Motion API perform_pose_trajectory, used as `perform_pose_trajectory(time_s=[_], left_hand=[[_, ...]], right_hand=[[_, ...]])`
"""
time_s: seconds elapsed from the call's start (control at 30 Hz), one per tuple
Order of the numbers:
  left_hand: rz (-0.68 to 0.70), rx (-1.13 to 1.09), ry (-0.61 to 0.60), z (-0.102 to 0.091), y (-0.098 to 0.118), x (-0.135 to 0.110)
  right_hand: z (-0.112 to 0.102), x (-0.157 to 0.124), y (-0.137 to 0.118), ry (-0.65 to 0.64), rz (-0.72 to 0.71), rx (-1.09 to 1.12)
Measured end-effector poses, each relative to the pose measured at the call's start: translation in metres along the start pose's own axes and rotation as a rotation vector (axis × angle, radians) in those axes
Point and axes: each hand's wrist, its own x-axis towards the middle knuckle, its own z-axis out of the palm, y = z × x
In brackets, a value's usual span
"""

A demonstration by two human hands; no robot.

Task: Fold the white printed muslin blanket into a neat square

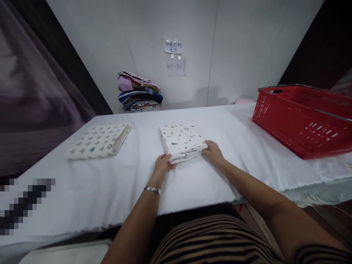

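A white cloth (183, 138) with small dark printed figures lies folded into a thick square on the white-covered table (132, 183). At its near left corner, my left hand (162, 167) grips the layers, thumb on top and fingers below. On the near right corner, my right hand (213, 152) pinches the folded edge in the same way. To the left lies another folded cloth (100, 141), cream with rows of grey shapes and two coloured ones; neither hand touches it.
A red plastic basket (299, 123) with metal handles stands on the table's right side. Behind the far edge rises a stack of folded fabrics (140, 93) against the white wall. Paper labels (174, 66) are taped to that wall, one reading 45-50. Dark draped fabric (41, 80) hangs at the left.
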Motion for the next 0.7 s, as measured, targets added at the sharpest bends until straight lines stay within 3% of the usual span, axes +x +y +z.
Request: perform_pose_trajectory(time_s=[0.2,0.43,0.7], left_hand=[[0.015,0.005,0.123,0.007,-0.002,0.000],[-0.036,0.008,0.051,0.004,0.000,-0.001],[-0.018,0.109,0.095,0.009,-0.008,-0.003]], right_hand=[[-0.006,0.002,0.012,-0.002,-0.054,-0.001],[-0.014,0.003,0.005,-0.084,0.085,-0.100],[-0.024,0.012,0.024,-0.162,-0.020,-0.057]])
